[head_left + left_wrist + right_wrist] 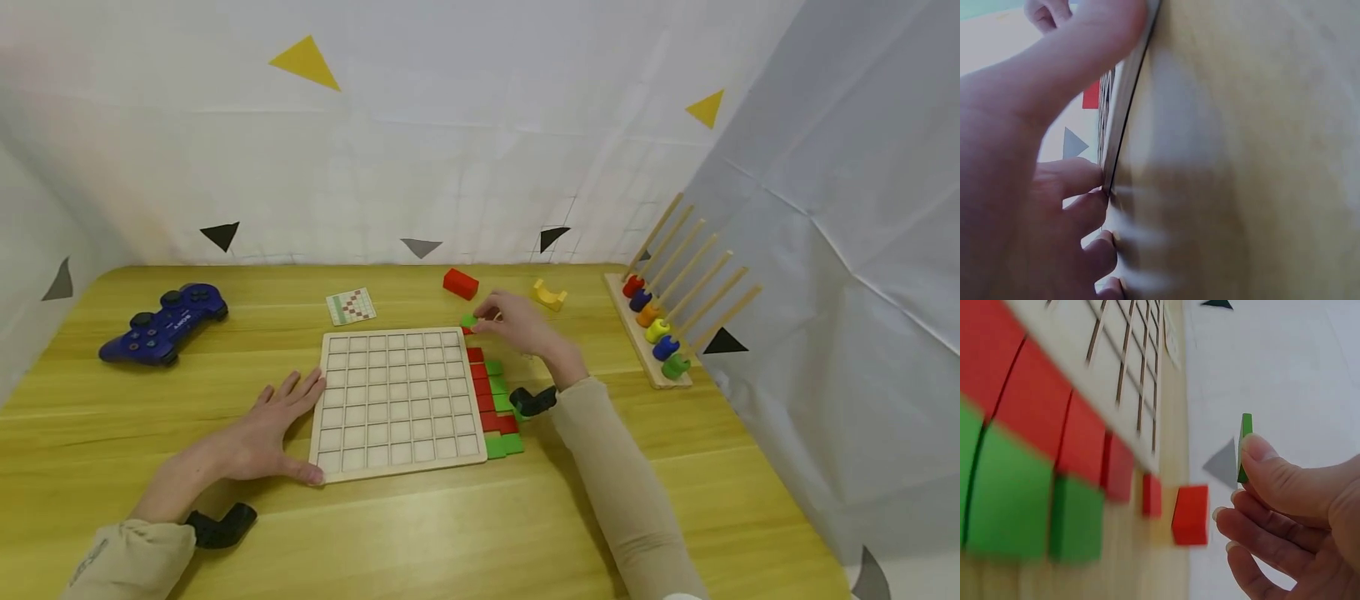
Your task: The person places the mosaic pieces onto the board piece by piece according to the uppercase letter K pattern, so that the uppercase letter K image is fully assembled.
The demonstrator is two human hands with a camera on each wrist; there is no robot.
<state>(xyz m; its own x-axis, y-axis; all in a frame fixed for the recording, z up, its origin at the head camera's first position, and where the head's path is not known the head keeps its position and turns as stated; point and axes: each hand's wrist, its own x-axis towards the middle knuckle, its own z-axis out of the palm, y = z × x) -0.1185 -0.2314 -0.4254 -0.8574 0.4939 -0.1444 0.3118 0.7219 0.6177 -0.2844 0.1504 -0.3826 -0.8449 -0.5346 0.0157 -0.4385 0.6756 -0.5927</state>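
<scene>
**Inspector A:** The green tile (pixel 468 320) is pinched between thumb and fingertips of the right hand (pixel 517 323), raised just off the grid board's (pixel 397 404) one o'clock corner. The left hand (pixel 266 429) is laid flat, fingers straight, against the board's eight o'clock edge.

**Inspector B:** Noted. The tile should be turned flat and squared to a cell before being lowered. The bracing at the left edge is judged worth maintaining, so the board is not shifted against the red and green tile rows (pixel 495 400) at three o'clock.

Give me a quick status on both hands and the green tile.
Left hand flat, steadying grid board. Right hand pinches green tile by board's far corner. Cells empty, nothing blocking.
</scene>
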